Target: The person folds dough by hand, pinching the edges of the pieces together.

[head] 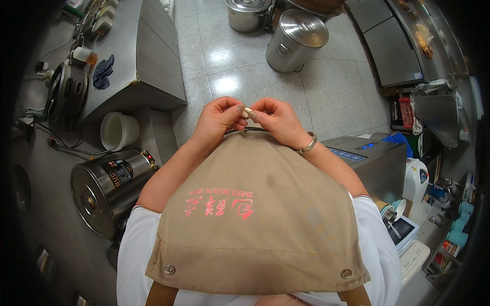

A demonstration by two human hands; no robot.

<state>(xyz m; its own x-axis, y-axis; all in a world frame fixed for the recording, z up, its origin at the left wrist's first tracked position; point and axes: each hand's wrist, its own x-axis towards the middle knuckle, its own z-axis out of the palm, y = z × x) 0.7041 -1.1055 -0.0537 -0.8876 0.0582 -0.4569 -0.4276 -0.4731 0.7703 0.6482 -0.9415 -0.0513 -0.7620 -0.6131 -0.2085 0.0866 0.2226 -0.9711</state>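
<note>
A small whitish piece (247,113), perhaps dough, is pinched between the fingertips of both hands, just beyond the front of the tan apron (264,179). My left hand (224,116) grips it from the left with thumb and fingers. From the other side, my right hand (277,118) holds it between thumb and forefinger. A metal bracelet (308,143) circles the right wrist. The fingers cover part of the piece, so its full shape is hidden. Red lettering is printed on the apron.
Lidded steel pots (296,40) stand on the tiled floor (237,65) ahead. On my left are a steel counter (122,65) with a dark cloth (103,72), a white bucket (119,131) and a steel barrel (111,187). A steel machine (379,160) and stacked bowls (398,208) are at my right.
</note>
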